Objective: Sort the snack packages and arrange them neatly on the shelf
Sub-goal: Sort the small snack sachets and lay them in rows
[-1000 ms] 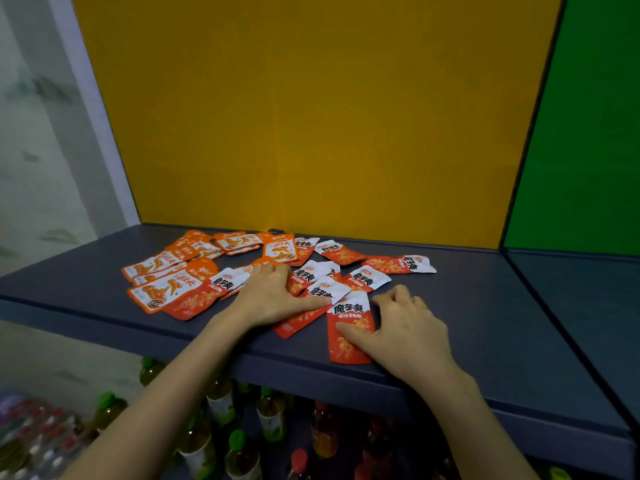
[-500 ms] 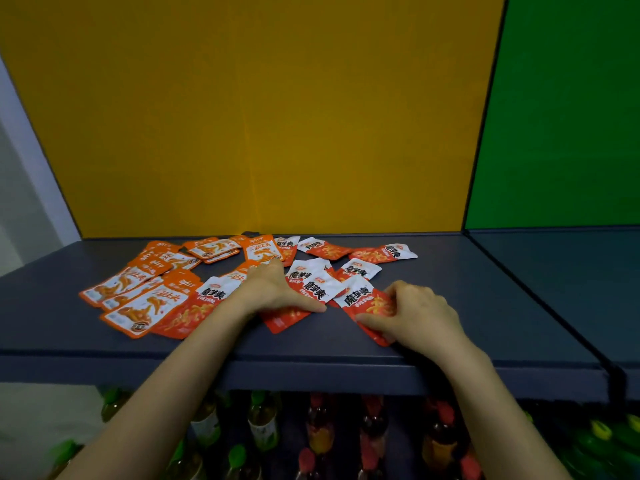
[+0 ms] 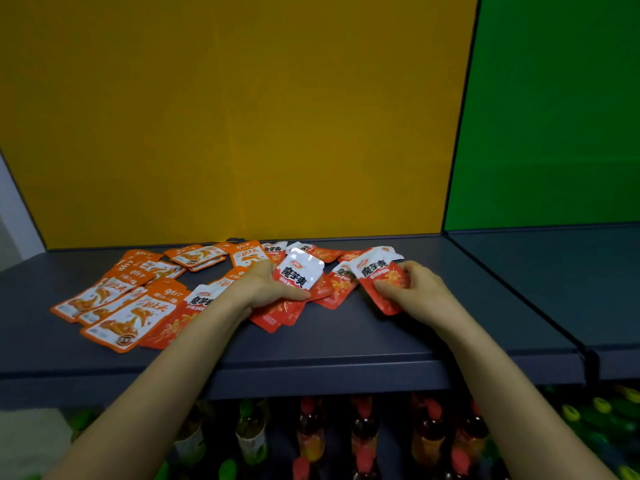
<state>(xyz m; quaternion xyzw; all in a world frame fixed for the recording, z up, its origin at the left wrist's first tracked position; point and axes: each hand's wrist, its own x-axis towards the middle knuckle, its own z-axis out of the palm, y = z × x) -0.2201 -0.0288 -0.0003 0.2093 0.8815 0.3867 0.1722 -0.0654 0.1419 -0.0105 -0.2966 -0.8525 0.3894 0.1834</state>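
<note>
Now both forearms reach over the shelf (image 3: 346, 341); left hand (image 3: 263, 289) grips a red-and-white packet (image 3: 299, 271), right hand (image 3: 412, 292) pinches another red-and-white packet (image 3: 379, 275), white ends pointing far.

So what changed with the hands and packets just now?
The left hand, flat on the pile before, now grips red-and-white packets, tilted up. The right hand has picked its red packet up from near the shelf edge. The orange packets lie as before.
</note>
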